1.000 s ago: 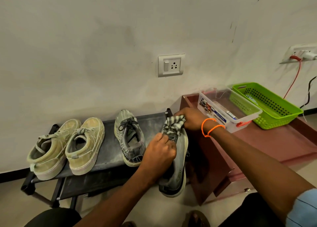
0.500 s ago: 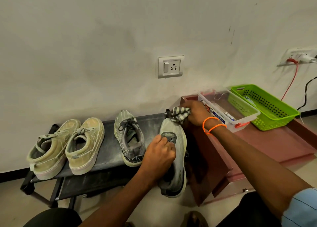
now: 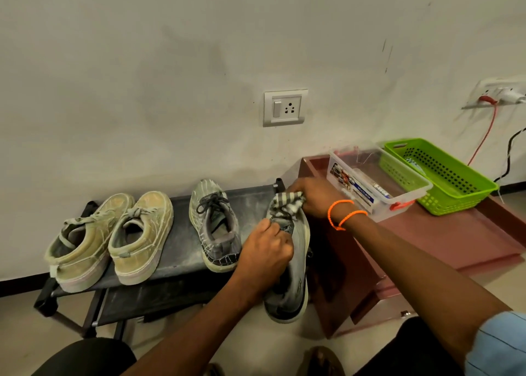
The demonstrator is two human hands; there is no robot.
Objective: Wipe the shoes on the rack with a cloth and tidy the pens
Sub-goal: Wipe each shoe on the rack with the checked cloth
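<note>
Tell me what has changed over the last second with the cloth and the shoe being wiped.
The right hand slid the cloth up to the toe of the grey shoe, then drew it back toward the laces. The left hand kept its grip at the shoe's opening throughout. The other three shoes on the rack, the clear box and the green basket stayed put.

Bare forearms reach in from the bottom of the frame; two thin orange cord bracelets [image 3: 343, 215] circle the right wrist, a light-blue striped sleeve [image 3: 496, 347] sits lower right, dark trousers [image 3: 85, 357] lower left.
</note>
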